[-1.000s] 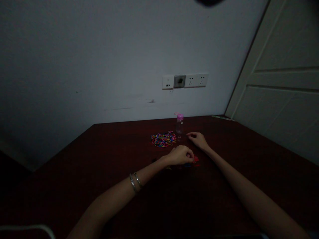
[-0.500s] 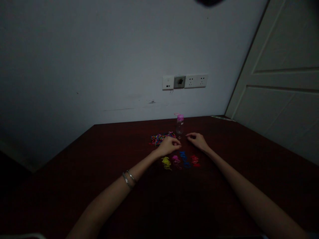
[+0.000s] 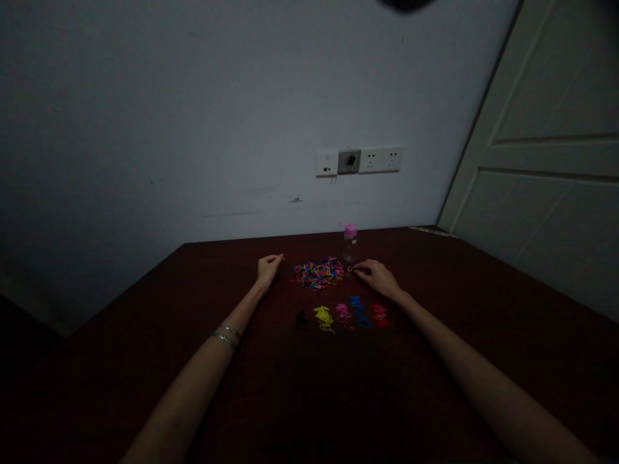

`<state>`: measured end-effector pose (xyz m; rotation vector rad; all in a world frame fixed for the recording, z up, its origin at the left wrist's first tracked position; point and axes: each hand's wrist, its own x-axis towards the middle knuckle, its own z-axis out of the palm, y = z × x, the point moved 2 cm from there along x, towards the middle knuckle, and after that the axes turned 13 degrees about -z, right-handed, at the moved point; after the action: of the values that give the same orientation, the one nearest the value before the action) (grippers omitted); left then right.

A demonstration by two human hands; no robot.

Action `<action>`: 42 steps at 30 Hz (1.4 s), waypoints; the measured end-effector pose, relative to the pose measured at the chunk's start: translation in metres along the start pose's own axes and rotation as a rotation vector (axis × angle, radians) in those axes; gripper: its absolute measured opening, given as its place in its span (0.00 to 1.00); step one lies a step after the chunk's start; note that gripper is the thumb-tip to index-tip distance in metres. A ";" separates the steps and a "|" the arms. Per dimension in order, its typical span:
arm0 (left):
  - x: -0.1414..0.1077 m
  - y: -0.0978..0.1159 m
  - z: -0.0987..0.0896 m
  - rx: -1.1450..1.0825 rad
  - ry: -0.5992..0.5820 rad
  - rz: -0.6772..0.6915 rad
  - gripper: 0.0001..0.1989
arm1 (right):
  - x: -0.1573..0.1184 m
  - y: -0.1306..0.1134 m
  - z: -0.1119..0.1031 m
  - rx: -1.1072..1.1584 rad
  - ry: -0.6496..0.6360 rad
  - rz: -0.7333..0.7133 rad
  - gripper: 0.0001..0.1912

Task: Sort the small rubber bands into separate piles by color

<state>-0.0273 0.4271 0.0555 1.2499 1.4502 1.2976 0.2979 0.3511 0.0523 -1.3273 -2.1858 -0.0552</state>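
Observation:
Left of a mixed pile of colourful bands (image 3: pixel 320 274), my left hand (image 3: pixel 269 267) is closed, its fingertips pinched; anything between them is too small to make out. My right hand (image 3: pixel 377 277) reaches in from the right, thumb and forefinger together at a small pale band (image 3: pixel 349 269) beside the pile. Nearer to me lie sorted groups in a row: dark (image 3: pixel 302 320), yellow (image 3: pixel 324 319), pink (image 3: pixel 343 316), blue (image 3: pixel 360 312) and red (image 3: pixel 380 314). A clear bottle with a pink lid (image 3: pixel 351 241) stands upright behind the pale band.
The dark red table (image 3: pixel 217 270) meets a pale wall (image 3: pixel 242 129) at its back edge. Sockets and a switch plate (image 3: pixel 358 160) are on that wall. A white panelled door (image 3: pixel 541 154) rises at the right.
My left hand has moved left, from over the mixed pile to its left side, uncovering the pile and the dark group. My right hand has shifted slightly left to the pale band.

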 end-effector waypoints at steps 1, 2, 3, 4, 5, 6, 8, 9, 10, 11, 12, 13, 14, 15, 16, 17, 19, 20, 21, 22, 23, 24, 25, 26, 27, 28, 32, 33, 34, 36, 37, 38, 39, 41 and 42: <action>0.000 -0.002 -0.001 -0.006 -0.006 -0.011 0.19 | 0.001 -0.001 0.000 0.008 0.000 -0.003 0.13; 0.000 -0.002 0.000 -0.002 -0.012 -0.012 0.19 | 0.002 -0.003 0.000 0.018 -0.002 -0.005 0.13; -0.001 -0.002 0.000 0.012 -0.017 -0.006 0.19 | 0.003 -0.004 0.001 0.027 -0.004 -0.002 0.13; -0.001 -0.002 0.001 0.032 -0.022 0.005 0.19 | 0.003 -0.005 0.001 0.033 -0.008 0.004 0.13; -0.003 -0.001 0.001 0.053 -0.025 0.015 0.19 | 0.004 -0.006 0.001 0.034 -0.014 0.011 0.13; -0.004 0.000 0.002 0.072 -0.027 0.024 0.19 | 0.005 -0.006 0.001 0.029 -0.020 0.018 0.13; -0.006 0.002 0.002 0.101 -0.033 0.038 0.19 | 0.006 -0.006 0.002 0.011 -0.032 0.029 0.13; -0.007 0.003 0.002 0.111 -0.039 0.043 0.19 | 0.006 -0.006 0.003 0.001 -0.034 0.031 0.13; -0.008 0.004 0.002 0.118 -0.044 0.047 0.19 | 0.006 -0.006 0.003 -0.007 -0.035 0.031 0.12; -0.008 0.004 0.002 0.125 -0.051 0.050 0.19 | 0.005 -0.005 0.004 -0.014 -0.033 0.031 0.12; -0.009 0.004 0.003 0.130 -0.057 0.050 0.19 | 0.005 -0.005 0.004 -0.020 -0.033 0.029 0.12; -0.009 0.004 0.003 0.135 -0.062 0.049 0.19 | 0.005 -0.005 0.005 -0.027 -0.034 0.026 0.12; -0.008 0.004 0.003 0.138 -0.067 0.047 0.19 | 0.005 -0.005 0.005 -0.034 -0.036 0.022 0.12; -0.008 0.004 0.003 0.139 -0.071 0.048 0.19 | 0.005 -0.005 0.005 -0.041 -0.039 0.013 0.12; -0.007 0.003 0.003 0.137 -0.075 0.052 0.20 | 0.006 -0.005 0.005 -0.049 -0.044 0.001 0.12; -0.007 0.002 0.004 0.135 -0.079 0.057 0.20 | 0.006 -0.006 0.005 -0.055 -0.049 -0.013 0.12; -0.006 0.001 0.004 0.134 -0.085 0.069 0.20 | 0.008 -0.007 0.004 -0.067 -0.060 -0.034 0.11; -0.006 0.000 0.004 0.137 -0.086 0.071 0.20 | 0.009 -0.008 0.005 -0.074 -0.066 -0.039 0.11; -0.005 0.000 0.004 0.142 -0.087 0.071 0.21 | 0.010 -0.009 0.005 -0.081 -0.072 -0.041 0.11; -0.006 0.000 0.004 0.147 -0.087 0.070 0.21 | 0.010 -0.009 0.005 -0.089 -0.076 -0.041 0.11; -0.006 0.001 0.004 0.153 -0.088 0.070 0.20 | 0.011 -0.010 0.006 -0.098 -0.079 -0.040 0.11; -0.006 0.001 0.004 0.159 -0.088 0.071 0.20 | 0.012 -0.011 0.006 -0.107 -0.081 -0.038 0.10; -0.007 0.002 0.004 0.165 -0.089 0.071 0.20 | 0.012 -0.012 0.007 -0.115 -0.082 -0.036 0.10; -0.007 0.003 0.004 0.173 -0.091 0.071 0.20 | 0.012 -0.014 0.007 -0.122 -0.083 -0.034 0.09; -0.008 0.003 0.004 0.181 -0.092 0.070 0.19 | 0.012 -0.015 0.008 -0.128 -0.084 -0.034 0.09; -0.008 0.004 0.004 0.186 -0.092 0.069 0.19 | 0.012 -0.015 0.008 -0.130 -0.081 -0.037 0.09; -0.009 0.004 0.004 0.176 -0.090 0.062 0.18 | 0.013 -0.019 0.004 -0.095 -0.044 -0.055 0.09; -0.009 0.004 0.004 0.172 -0.090 0.060 0.18 | 0.013 -0.020 0.002 -0.071 -0.033 -0.061 0.09; -0.009 0.004 0.005 0.172 -0.089 0.058 0.18 | 0.014 -0.021 -0.001 -0.038 -0.024 -0.069 0.10; -0.009 0.004 0.005 0.178 -0.090 0.058 0.18 | 0.016 -0.027 -0.008 0.052 -0.022 -0.106 0.09; -0.010 0.004 0.005 0.181 -0.091 0.061 0.18 | 0.016 -0.030 -0.012 0.105 -0.032 -0.132 0.09; -0.010 0.004 0.005 0.182 -0.094 0.064 0.18 | 0.017 -0.035 -0.015 0.158 -0.052 -0.160 0.09; -0.010 0.004 0.005 0.181 -0.097 0.067 0.18 | 0.017 -0.041 -0.018 0.210 -0.082 -0.185 0.09; -0.009 0.004 0.005 0.177 -0.104 0.069 0.18 | 0.016 -0.053 -0.023 0.294 -0.154 -0.226 0.10; -0.009 0.003 0.005 0.175 -0.107 0.068 0.18 | 0.015 -0.059 -0.024 0.325 -0.187 -0.243 0.10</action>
<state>-0.0197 0.4189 0.0576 1.4718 1.4806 1.1481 0.2551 0.3259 0.0948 -0.9148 -2.3784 0.3293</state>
